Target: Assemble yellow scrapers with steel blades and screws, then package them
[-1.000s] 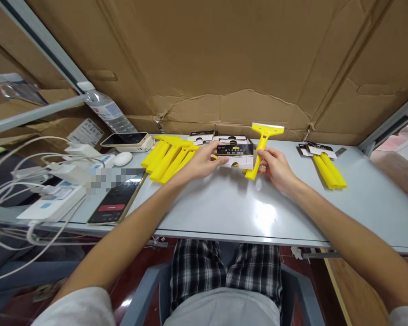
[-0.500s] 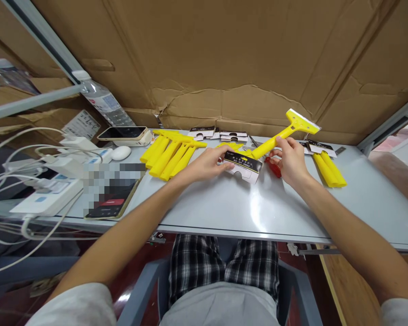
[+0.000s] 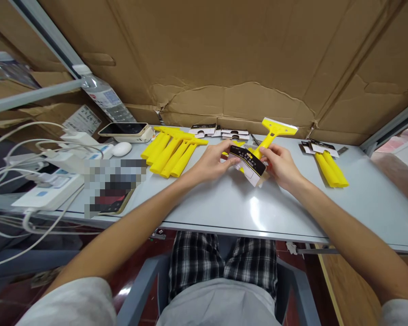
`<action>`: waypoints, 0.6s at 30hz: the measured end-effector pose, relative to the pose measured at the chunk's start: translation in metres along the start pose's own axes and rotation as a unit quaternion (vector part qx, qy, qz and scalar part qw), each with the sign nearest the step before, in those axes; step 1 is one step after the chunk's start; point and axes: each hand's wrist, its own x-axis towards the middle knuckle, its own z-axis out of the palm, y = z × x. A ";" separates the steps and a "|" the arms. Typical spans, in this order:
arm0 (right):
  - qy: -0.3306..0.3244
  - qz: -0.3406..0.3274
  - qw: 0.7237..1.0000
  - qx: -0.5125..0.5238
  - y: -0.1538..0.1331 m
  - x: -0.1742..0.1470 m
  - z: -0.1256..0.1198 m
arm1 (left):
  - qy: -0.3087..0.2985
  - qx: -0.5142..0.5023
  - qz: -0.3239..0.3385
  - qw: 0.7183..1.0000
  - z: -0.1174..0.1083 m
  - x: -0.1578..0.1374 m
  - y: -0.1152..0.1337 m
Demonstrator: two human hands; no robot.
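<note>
My left hand (image 3: 214, 160) pinches the left end of a black-and-white cardboard header card (image 3: 250, 165), which is bent and tilted. My right hand (image 3: 280, 165) is closed round a yellow scraper (image 3: 271, 133), its wide blade head pointing up and away. The lower end of the scraper's handle sits behind the card, and some yellow shows through the card's cut-out. Left of my hands lie several yellow scrapers (image 3: 173, 151) side by side. On the right, two scrapers (image 3: 331, 168) lie with cards (image 3: 323, 147) over their heads.
Stacked header cards (image 3: 204, 130) lie along the cardboard backing (image 3: 258, 104). To the left are a phone (image 3: 124, 129) on a white box, a white mouse (image 3: 121, 149), a partly blurred phone (image 3: 117, 203), a power strip (image 3: 51, 190) with cables and a water bottle (image 3: 107, 97).
My right hand has brought the scraper down and left, so its handle now goes in behind the card. The card has tilted and bent. The red handle beneath is now hidden.
</note>
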 end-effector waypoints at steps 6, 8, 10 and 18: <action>-0.011 0.010 0.998 0.055 -0.002 -0.005 0.003 | 0.052 -0.097 -0.037 0.993 0.020 -0.001 0.000; -0.004 -0.001 0.998 0.063 -0.001 -0.005 0.003 | 0.045 -0.134 -0.051 0.989 0.020 0.000 0.001; 0.001 -0.011 0.998 0.068 0.000 -0.005 0.003 | 0.008 -0.198 -0.072 0.978 0.020 0.000 0.003; -0.050 0.017 0.998 0.027 0.007 -0.013 0.012 | 0.044 -0.305 -0.144 0.940 0.036 -0.005 -0.005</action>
